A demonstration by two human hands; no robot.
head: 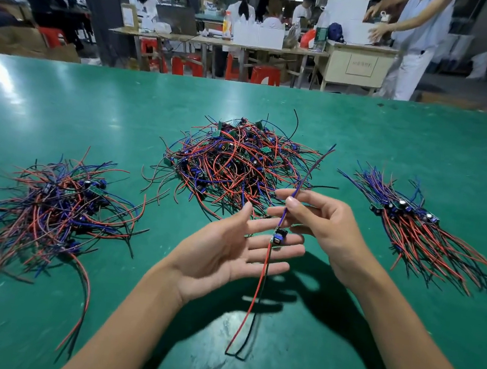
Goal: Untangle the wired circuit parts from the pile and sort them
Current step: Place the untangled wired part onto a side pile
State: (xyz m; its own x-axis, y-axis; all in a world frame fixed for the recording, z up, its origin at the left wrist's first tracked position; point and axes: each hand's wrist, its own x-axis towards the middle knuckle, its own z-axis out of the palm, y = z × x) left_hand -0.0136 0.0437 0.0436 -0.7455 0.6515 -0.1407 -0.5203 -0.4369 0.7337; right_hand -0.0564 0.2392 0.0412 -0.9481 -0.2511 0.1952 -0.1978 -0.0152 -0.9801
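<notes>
A tangled pile (232,164) of small circuit boards with red, blue and black wires lies mid-table. My right hand (320,226) pinches the blue wires of one circuit part (278,236) held above the table. Its small board hangs just below the fingers, and its red and black wires dangle toward me. My left hand (226,254) is open, palm up, right beside the hanging board. A neat bundle (411,226) of aligned parts lies at the right. A looser heap (51,207) lies at the left.
The green table (339,338) stretches wide around the piles. Beyond its far edge are workbenches (218,41), red stools and several seated people. Another person (413,36) stands at the back right.
</notes>
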